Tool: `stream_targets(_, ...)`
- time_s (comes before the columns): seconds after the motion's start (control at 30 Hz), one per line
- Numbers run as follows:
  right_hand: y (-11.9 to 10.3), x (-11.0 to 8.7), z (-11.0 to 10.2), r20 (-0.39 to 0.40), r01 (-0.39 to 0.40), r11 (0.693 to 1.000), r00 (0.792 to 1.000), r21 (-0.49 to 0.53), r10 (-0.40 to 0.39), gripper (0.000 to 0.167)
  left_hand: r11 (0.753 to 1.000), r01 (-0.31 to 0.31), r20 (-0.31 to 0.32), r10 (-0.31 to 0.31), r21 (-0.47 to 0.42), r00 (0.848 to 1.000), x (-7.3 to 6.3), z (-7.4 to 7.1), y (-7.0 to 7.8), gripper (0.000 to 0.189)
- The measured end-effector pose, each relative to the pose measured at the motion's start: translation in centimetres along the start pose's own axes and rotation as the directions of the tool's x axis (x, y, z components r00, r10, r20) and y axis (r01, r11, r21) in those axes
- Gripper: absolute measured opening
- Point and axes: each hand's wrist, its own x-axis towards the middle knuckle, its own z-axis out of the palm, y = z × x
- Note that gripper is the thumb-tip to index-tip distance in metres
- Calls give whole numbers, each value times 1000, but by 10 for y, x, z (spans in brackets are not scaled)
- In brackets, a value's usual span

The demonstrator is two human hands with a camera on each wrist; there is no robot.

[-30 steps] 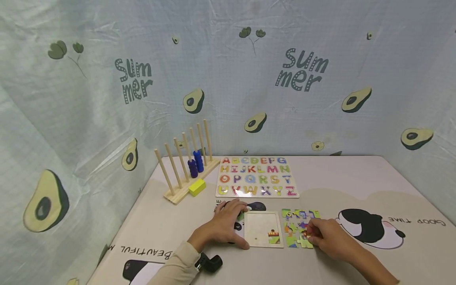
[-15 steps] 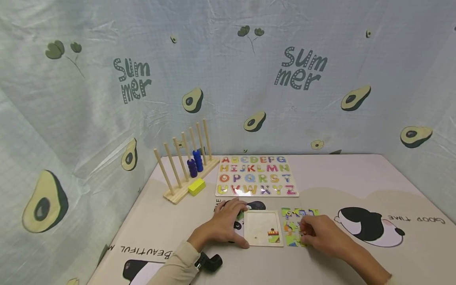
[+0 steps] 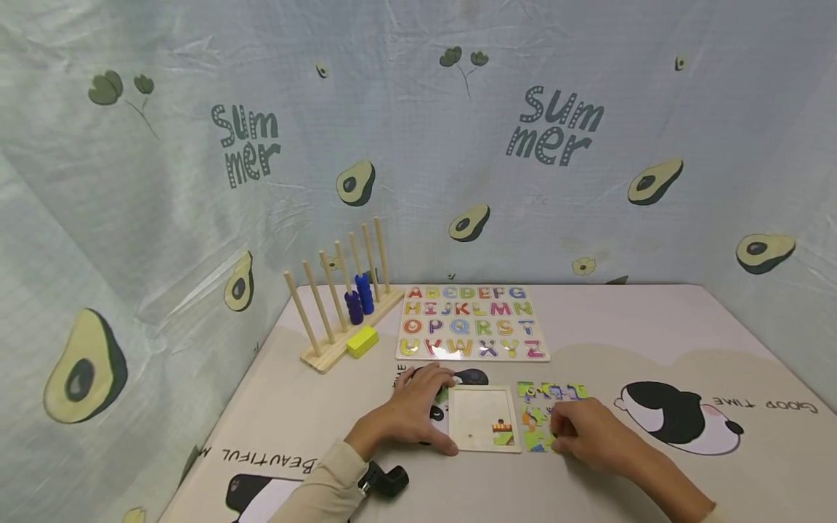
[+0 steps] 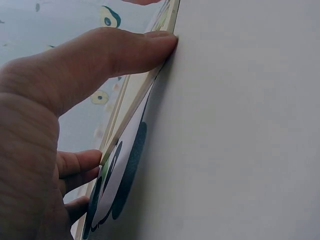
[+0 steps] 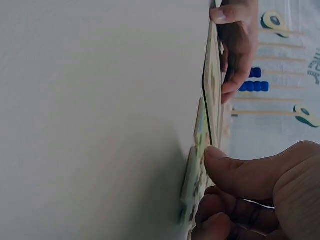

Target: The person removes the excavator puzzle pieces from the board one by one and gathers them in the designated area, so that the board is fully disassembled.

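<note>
My left hand point(image 3: 408, 418) grips a square wooden puzzle tray point(image 3: 474, 414) at its left side, thumb at the near corner and fingers at the far one. In the left wrist view the thumb point(image 4: 142, 54) lies over the tray's rim. Inside the tray, pieces with a red-and-yellow castle print point(image 3: 502, 433) fill the near right corner. Close to the tray's right side lie several colourful jigsaw pieces point(image 3: 532, 439). Over their right part, my right hand point(image 3: 595, 432) has its fingers curled and pinches a jigsaw piece point(image 5: 194, 175), mostly hidden by the fingertips.
An alphabet board point(image 3: 471, 325) lies behind the tray. At the back left stands a wooden peg rack point(image 3: 333, 352) with dark blue and blue beads, and a yellow block point(image 3: 362, 342) beside it. A printed curtain point(image 3: 418, 145) rises behind the table.
My right hand has shifted slightly left over the jigsaw pieces, then stays there, covering more of the middle ones. The left hand and tray have not moved.
</note>
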Motion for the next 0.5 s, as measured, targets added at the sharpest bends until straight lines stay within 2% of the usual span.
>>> stream_targets(0.33, -30, 24, 8, -3, 63, 998, 998, -19, -63, 12, 1000, 4, 9, -4, 8, 1000, -1, -1, -1, 98)
stream_targets(0.5, -46, 34, 20, 43, 41, 997, 998, -60, -38, 28, 1000, 0, 15, 0, 9, 1000, 1, 0, -1, 97)
